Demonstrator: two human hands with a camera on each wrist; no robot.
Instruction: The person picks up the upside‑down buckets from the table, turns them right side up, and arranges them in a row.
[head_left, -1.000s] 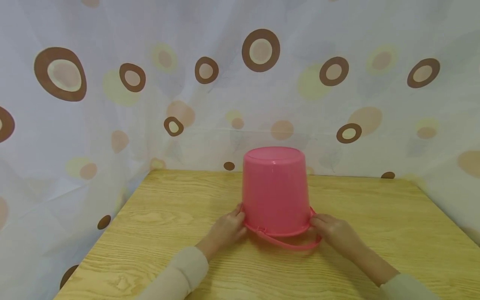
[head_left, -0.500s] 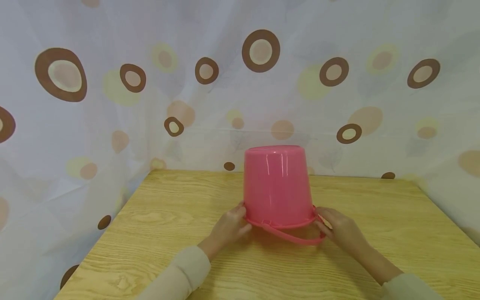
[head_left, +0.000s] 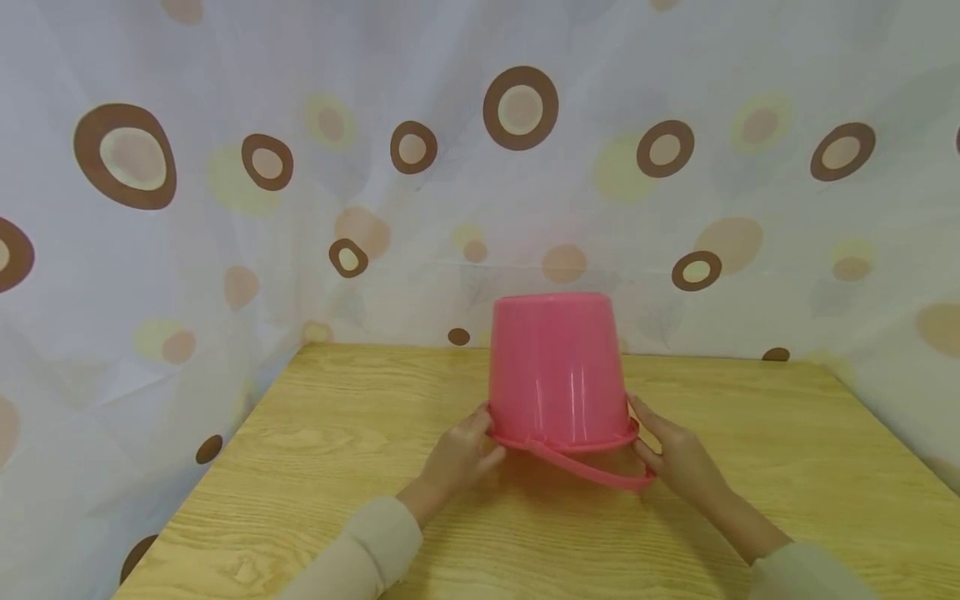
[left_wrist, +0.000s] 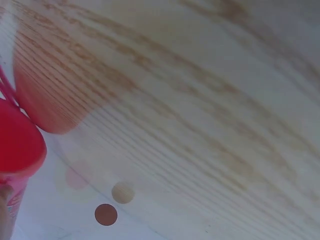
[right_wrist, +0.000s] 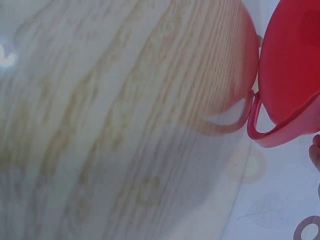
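A pink plastic bucket [head_left: 558, 367] is upside down over the wooden table, its base up and tipped away so that the mouth faces partly toward me. My left hand [head_left: 457, 454] grips the rim on the left, thumb apart from the fingers. On the right side my right hand [head_left: 686, 462] holds the rim near the handle's end. The curved handle [head_left: 592, 475] hangs below the near rim. Both wrist views look into the bucket's red-looking inside [left_wrist: 17, 140]; the right one also shows the handle loop [right_wrist: 280, 136] close over the table.
The wooden tabletop [head_left: 337, 417] spreads around the bucket and carries its reddish reflection. A white curtain [head_left: 450, 208] with brown and yellow circles stands behind the table and along both sides.
The bucket has tipped, its near rim rising and its base turning out of view. It has shifted slightly right. The right hand's fingers have spread along the rim.
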